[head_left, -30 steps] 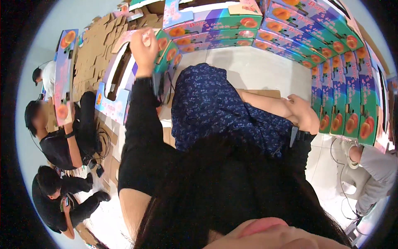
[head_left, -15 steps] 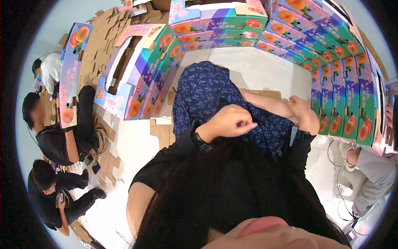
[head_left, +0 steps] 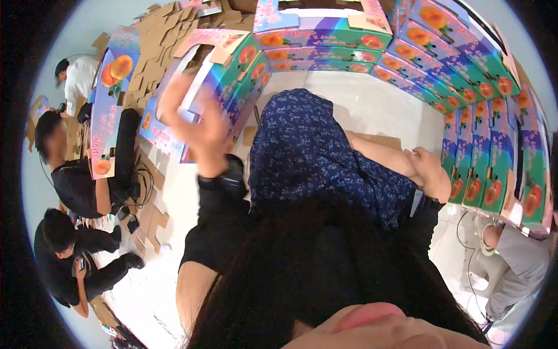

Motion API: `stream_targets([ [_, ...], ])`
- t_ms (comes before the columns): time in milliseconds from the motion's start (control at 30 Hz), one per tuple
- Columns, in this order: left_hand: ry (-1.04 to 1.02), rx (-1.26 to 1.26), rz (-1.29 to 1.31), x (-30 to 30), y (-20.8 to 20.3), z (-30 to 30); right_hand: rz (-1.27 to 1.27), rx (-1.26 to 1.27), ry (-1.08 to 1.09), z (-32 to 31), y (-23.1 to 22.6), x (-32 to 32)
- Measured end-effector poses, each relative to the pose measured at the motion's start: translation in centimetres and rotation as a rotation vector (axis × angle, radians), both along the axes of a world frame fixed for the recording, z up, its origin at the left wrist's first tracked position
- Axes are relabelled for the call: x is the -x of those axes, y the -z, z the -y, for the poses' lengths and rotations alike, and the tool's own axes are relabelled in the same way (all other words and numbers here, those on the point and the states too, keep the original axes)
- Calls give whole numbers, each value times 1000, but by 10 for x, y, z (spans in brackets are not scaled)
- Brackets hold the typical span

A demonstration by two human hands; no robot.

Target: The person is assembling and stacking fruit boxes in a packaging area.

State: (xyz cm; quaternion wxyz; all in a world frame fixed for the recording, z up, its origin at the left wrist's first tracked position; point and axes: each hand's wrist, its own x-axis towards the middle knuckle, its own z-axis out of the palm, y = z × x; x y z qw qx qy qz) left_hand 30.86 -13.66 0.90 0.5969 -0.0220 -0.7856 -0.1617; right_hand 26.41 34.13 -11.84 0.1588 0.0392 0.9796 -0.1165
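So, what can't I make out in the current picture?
All in the head view:
- Left hand: motion blur hides whether it touches the box stack behind it.
- Right hand: the hand itself hides what is under its palm.
- Open box at the top: its far side is cut off by the upper edge.
- Seated person's handheld device: too small to read its screen.

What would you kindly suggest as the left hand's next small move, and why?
Perhaps settle the left hand lightly on the top box of the left stack: though blurred, the hand looks open and empty and overlaps that box in view, contact being unclear, while the right hand lies by the bare leg.
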Motion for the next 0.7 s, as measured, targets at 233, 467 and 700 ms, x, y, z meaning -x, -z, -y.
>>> stream_targets([
  [233,-1018,586,-50,-84,-111,139,46,-19,9,11,-11,0],
  [467,-867,341,564,-74,-54,191,50,-75,32,-1,9,4],
  [700,-740,489,775,-55,-10,187,-2,8,15,5,1,2],
])
